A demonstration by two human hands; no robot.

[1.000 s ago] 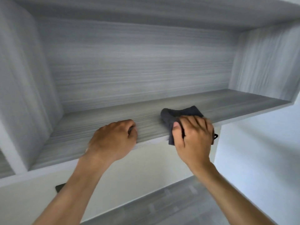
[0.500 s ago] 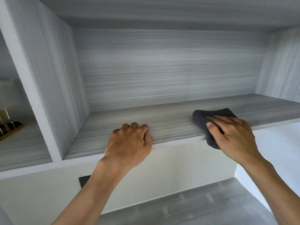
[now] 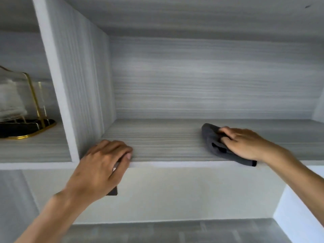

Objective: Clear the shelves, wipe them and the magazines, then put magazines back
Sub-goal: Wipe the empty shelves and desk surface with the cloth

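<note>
The grey wood-grain shelf [image 3: 166, 142] has nothing on it but a dark grey cloth [image 3: 213, 146], bunched near the front edge on the right. My right hand [image 3: 245, 144] lies on the cloth and grips it against the board, fingers pointing left. A corner of the cloth hangs over the shelf's front edge. My left hand [image 3: 103, 163] holds the front edge near the left divider, fingers curled onto the top and thumb at the edge. No magazines are in view.
A white divider panel [image 3: 57, 85] separates a left compartment, where a gold-framed glass stand on a black tray [image 3: 26, 127] sits. A small dark rectangle [image 3: 113, 191] shows on the wall below the shelf. A lower grey surface [image 3: 157, 232] runs along the bottom.
My right hand has slid the cloth to the right and deeper onto the shelf. My left hand stays on the front edge. The view has swung left, revealing the left compartment.
</note>
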